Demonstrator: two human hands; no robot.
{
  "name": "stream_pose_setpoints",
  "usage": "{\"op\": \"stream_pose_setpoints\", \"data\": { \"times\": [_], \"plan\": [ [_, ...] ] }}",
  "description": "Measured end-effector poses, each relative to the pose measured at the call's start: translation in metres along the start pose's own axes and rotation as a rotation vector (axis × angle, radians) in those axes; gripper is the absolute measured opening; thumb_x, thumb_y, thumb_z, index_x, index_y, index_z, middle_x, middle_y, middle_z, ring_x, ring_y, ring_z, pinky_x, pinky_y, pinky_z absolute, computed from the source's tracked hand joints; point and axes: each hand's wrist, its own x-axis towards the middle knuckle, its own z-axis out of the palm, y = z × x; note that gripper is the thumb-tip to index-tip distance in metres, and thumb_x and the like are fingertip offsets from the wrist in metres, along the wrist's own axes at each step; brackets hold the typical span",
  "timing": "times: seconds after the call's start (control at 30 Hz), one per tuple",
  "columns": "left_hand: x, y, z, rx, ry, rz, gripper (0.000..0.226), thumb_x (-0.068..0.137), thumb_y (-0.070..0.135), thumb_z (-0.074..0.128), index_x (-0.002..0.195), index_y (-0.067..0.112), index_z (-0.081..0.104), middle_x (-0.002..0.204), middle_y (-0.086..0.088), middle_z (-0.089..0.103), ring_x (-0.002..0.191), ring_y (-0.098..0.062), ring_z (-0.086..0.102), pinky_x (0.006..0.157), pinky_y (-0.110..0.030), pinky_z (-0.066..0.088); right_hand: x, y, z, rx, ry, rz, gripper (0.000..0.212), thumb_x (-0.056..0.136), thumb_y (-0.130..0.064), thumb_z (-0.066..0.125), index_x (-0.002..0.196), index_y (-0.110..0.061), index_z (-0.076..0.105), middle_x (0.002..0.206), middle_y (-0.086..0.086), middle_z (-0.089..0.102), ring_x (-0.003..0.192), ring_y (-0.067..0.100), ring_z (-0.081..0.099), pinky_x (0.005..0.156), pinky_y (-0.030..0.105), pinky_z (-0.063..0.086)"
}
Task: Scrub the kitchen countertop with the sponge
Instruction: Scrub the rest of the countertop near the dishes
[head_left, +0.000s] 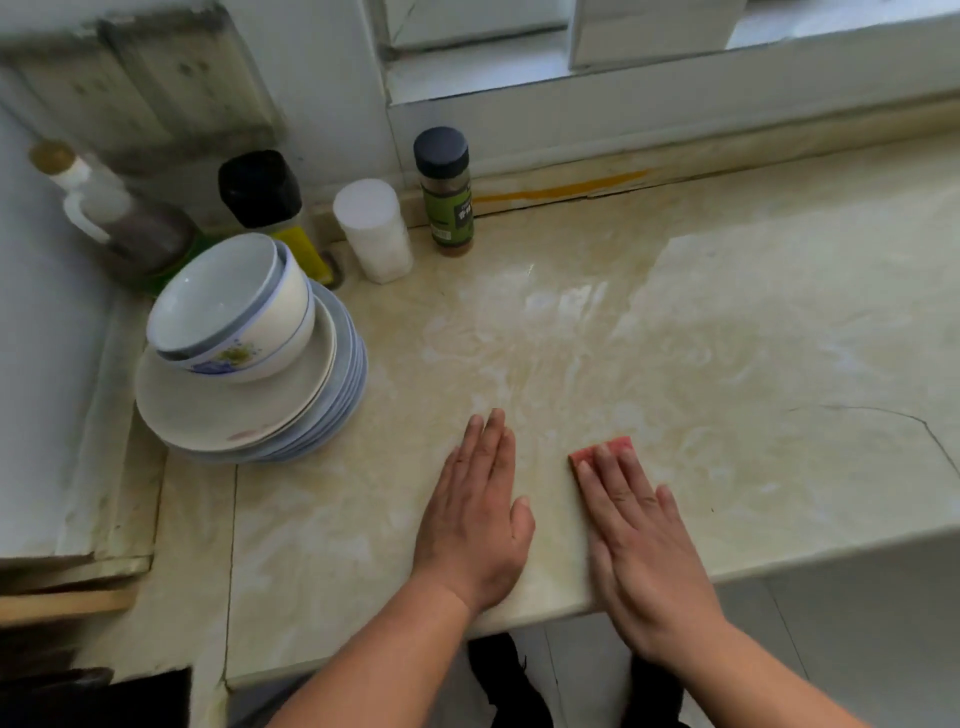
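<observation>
A beige marbled countertop (727, 322) fills the middle of the view, with whitish soapy smears across it. A red sponge (605, 450) lies near the front edge. My right hand (641, 540) presses flat on it with straight fingers, so only the sponge's far end shows past the fingertips. My left hand (475, 512) rests palm down on the counter to the left of the sponge, fingers straight and together, holding nothing.
A stack of plates (249, 415) topped by two nested bowls (234, 306) stands at the left. Behind it are an oil bottle (124, 223), a dark-capped bottle (265, 202), a white jar (374, 231) and a spice jar (447, 192). A crack (883, 415) runs at right.
</observation>
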Motion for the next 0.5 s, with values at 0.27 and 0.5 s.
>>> {"op": "stream_pose_setpoints", "data": {
  "times": [0.27,0.5],
  "plan": [
    [0.13,0.006,-0.008,0.167,-0.016,-0.077,0.077,0.105,0.047,0.022,0.165,0.014,-0.013,0.168,0.0,-0.034,0.154,-0.016,-0.034,0.122,-0.034,-0.019,0.078,0.006,-0.022,-0.033,0.035,0.004,0.074,0.104,-0.032,0.03,0.159,-0.036,-0.019,0.163,-0.018,-0.034,0.149,0.005,-0.033,0.126,0.038,-0.004],
    [0.181,0.008,-0.017,0.15,-0.013,-0.114,0.075,0.105,0.047,0.017,0.163,0.016,-0.019,0.166,0.001,-0.039,0.151,-0.014,-0.038,0.123,-0.033,-0.02,0.149,0.023,-0.038,-0.04,0.064,-0.018,0.069,0.105,-0.035,0.025,0.158,-0.039,-0.021,0.162,-0.021,-0.034,0.147,0.002,-0.036,0.125,0.033,-0.007]
  ]
}}
